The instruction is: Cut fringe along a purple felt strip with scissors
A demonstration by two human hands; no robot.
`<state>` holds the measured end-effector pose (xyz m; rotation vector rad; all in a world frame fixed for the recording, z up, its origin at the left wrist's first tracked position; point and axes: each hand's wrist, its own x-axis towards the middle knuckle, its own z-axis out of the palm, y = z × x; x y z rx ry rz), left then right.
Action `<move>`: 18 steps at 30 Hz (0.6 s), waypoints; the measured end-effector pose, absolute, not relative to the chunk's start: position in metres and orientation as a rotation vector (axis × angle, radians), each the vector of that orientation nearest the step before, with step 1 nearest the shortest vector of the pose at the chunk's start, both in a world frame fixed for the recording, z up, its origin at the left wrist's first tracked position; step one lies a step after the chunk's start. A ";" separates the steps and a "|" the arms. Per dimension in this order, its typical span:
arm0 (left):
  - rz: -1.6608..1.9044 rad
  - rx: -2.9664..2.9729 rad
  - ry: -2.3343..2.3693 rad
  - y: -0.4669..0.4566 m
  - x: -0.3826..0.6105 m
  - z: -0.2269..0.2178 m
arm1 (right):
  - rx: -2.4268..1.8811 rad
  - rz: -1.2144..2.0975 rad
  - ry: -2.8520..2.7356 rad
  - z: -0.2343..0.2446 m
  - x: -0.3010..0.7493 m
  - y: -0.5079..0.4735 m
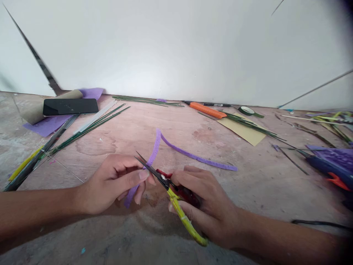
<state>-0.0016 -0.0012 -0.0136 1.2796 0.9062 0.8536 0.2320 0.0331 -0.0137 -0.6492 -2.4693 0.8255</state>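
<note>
Between thumb and fingers my left hand [118, 182] pinches a long, narrow purple paper strip [198, 158] with a notched edge. One end of the strip hangs below my fingers; the rest rises, folds sharply and trails to the right over the table. My right hand [204, 202] is closed around the handles of scissors [179, 209] with one yellow-wrapped handle and one dark red handle. Their slightly parted dark blades cross the strip just by my left thumb. Whether the blades cut into the paper at this instant I cannot tell.
A black phone [71, 106] rests on purple sheets at the left, near green wires [91, 125]. At the back lie an orange-handled tool [206, 109], a tape roll [246, 110] and a yellowish card [244, 131]. A blue glue gun [325, 165] sits at the right.
</note>
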 end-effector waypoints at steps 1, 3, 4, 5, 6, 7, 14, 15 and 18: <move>0.865 1.281 0.903 -0.001 -0.002 -0.014 | -0.664 0.828 -2.474 -0.014 0.232 0.033; 0.897 1.281 0.897 -0.002 -0.003 -0.015 | -0.689 0.822 -2.494 -0.013 0.231 0.033; 0.911 1.280 0.894 -0.002 -0.003 -0.015 | -0.697 0.815 -2.506 -0.012 0.231 0.032; 0.923 1.278 0.893 -0.002 -0.003 -0.016 | -0.699 0.808 -2.515 -0.011 0.231 0.032; 0.931 1.278 0.892 -0.002 -0.004 -0.016 | -0.697 0.801 -2.518 -0.011 0.231 0.032; 0.935 1.277 0.892 -0.002 -0.004 -0.016 | -0.692 0.800 -2.516 -0.010 0.231 0.032; 0.910 1.295 0.882 -0.002 -0.005 -0.016 | -0.605 0.844 -2.486 -0.012 0.231 0.034; 0.907 1.299 0.882 -0.002 -0.005 -0.016 | -0.605 0.846 -2.488 -0.011 0.231 0.034; 0.904 1.304 0.879 -0.002 -0.005 -0.017 | -0.622 0.833 -2.483 -0.010 0.231 0.034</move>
